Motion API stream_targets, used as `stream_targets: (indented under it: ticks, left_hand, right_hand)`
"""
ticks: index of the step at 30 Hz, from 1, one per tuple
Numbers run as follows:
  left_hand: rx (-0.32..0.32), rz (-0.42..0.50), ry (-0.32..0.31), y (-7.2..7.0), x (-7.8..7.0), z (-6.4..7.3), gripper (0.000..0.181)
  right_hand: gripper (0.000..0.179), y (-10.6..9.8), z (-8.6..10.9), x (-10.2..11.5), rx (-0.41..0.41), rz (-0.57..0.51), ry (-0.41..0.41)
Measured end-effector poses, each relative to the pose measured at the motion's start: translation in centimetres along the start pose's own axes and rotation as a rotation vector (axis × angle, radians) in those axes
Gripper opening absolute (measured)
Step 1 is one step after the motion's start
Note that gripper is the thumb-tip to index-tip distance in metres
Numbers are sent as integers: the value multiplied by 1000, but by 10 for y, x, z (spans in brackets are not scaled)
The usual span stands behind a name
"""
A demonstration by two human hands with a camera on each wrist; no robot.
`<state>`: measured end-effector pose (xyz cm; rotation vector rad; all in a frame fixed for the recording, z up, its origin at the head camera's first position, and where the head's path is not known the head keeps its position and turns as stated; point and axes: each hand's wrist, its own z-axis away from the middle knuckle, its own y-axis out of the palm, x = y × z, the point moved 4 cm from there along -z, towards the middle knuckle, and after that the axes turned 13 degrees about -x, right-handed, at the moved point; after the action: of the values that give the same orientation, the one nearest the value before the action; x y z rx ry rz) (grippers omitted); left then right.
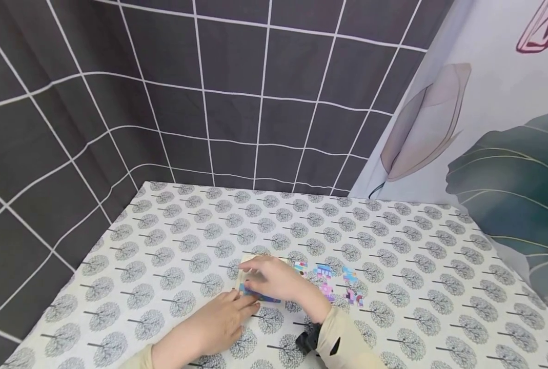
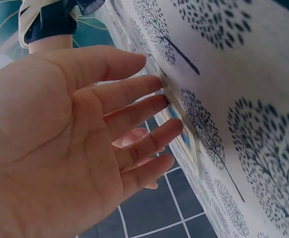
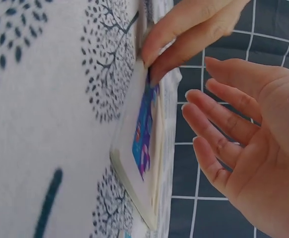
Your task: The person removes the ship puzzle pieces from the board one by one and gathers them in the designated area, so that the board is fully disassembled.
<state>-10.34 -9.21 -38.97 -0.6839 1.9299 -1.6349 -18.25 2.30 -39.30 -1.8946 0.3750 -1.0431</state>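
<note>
A thin, pale-rimmed jigsaw puzzle board (image 3: 127, 186) lies flat on the table, with joined blue and purple pieces (image 3: 143, 134) along one side of its tray. My left hand (image 1: 216, 323) rests at the board's near left corner, fingers extended and fingertips right at the rim. Over the board hovers my right hand (image 1: 276, 277), palm down with loosely bent fingers and nothing between them; it hides much of the tray in the head view. In the right wrist view, that hand (image 3: 249, 129) is apart from the board's surface.
Right of the board lie several loose puzzle pieces, among them a blue one (image 1: 349, 273), a pink one (image 1: 326, 292) and a pink-and-dark one (image 1: 354, 298). A tree-print cloth (image 1: 163, 277) covers the table. Dark checked fabric (image 1: 227, 113) hangs behind.
</note>
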Motion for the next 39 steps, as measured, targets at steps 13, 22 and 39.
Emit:
stream_targets:
  ticks: [13,22,39]
  left_hand:
    - [1,-78,4,4,-4,2,51]
    - [11,-63,2,5,-4,3,50]
    - [36,-41,0,3,0,0,50]
  right_hand:
    - [31,14,-5,-3,80,15,43]
    - [28,21,-13,-3,134,-136,201]
    - [25,25,-16,-4,97,-91,258]
